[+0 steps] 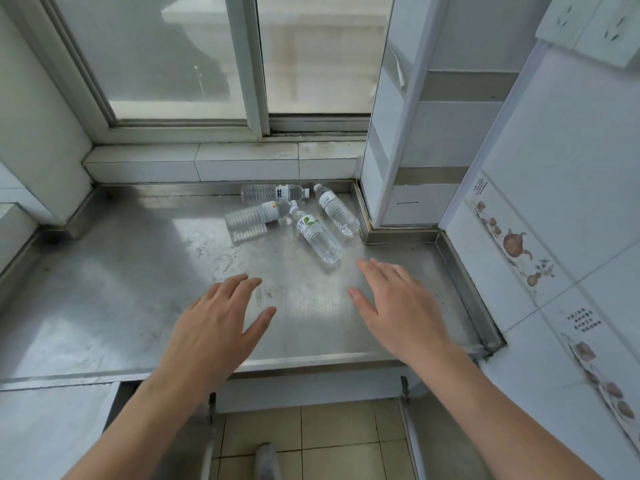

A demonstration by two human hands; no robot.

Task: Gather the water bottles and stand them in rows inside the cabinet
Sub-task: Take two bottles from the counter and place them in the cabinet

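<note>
Lying scattered on a steel counter point(138, 271), four clear, slippery plastic water bottles point(317, 235) are approached mid-body by an empty, spread left hand point(214, 317) and right hand point(398, 303).

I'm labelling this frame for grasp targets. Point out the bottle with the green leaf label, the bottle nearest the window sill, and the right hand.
green-leaf bottle point(317, 234): head view, mid-body.
sill-side bottle point(266, 192): head view, ribbed body.
right hand point(398, 303): head view, back of hand.

You have four water bottles point(317, 237) lying on one steel counter point(138, 271), two bare hands above it, two wall sockets point(588, 26) top right.
</note>
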